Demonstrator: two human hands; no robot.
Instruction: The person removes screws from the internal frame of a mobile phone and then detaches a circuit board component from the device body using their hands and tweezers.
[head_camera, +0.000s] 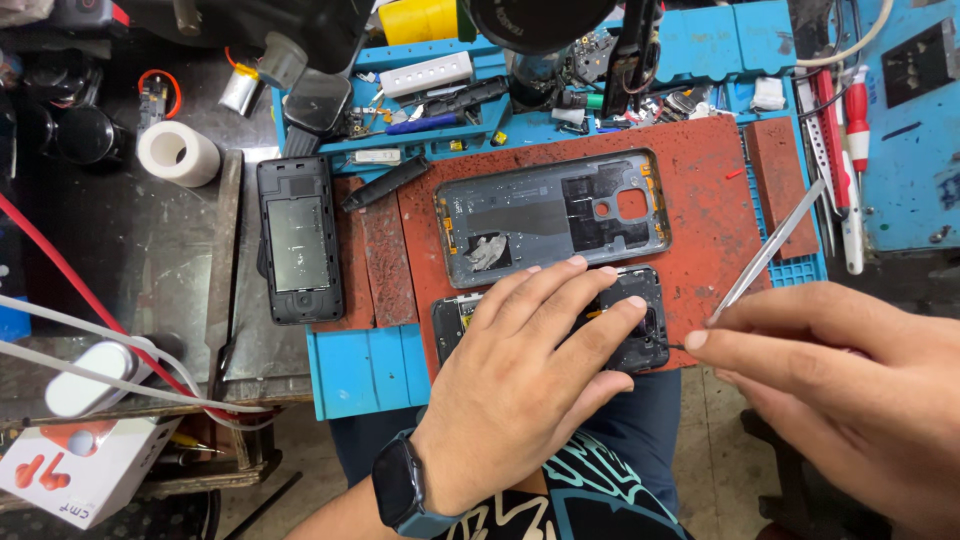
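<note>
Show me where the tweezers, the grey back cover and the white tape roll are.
tweezers (770, 248): head view, middle of the metal shaft.
grey back cover (520, 215): head view, flat inner face.
white tape roll (178, 153): head view, outer side wall.

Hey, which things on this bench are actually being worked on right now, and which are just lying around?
In use:
- opened phone, pressed down by the left hand
- tweezers, held in the right hand
- red mat underneath

Lying about:
- grey back cover
- black phone frame
- white tape roll
- red-handled screwdriver
- white box
</note>
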